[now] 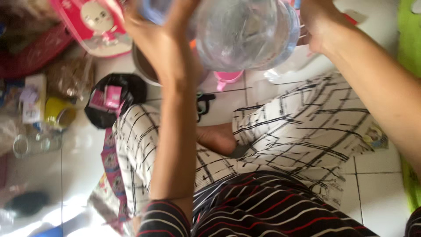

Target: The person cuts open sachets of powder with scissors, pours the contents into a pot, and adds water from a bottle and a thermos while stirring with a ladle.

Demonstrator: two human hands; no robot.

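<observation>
**Two hands on one clear plastic jug**

From the head camera I see one large water jug, round, made of clear and slightly bluish plastic. It is held up near the top of the picture, above the person's crossed legs. The left hand presses on its left side with the fingers wrapped on the wall. The right hand grips the right side, fingers closed on the rim. What is inside the jug, I cannot tell.

On the white tiled floor there lies one black plastic bag holding two small pink packets. Beside it stand one yellow tin and one clear glass jar, lying on its side.
</observation>
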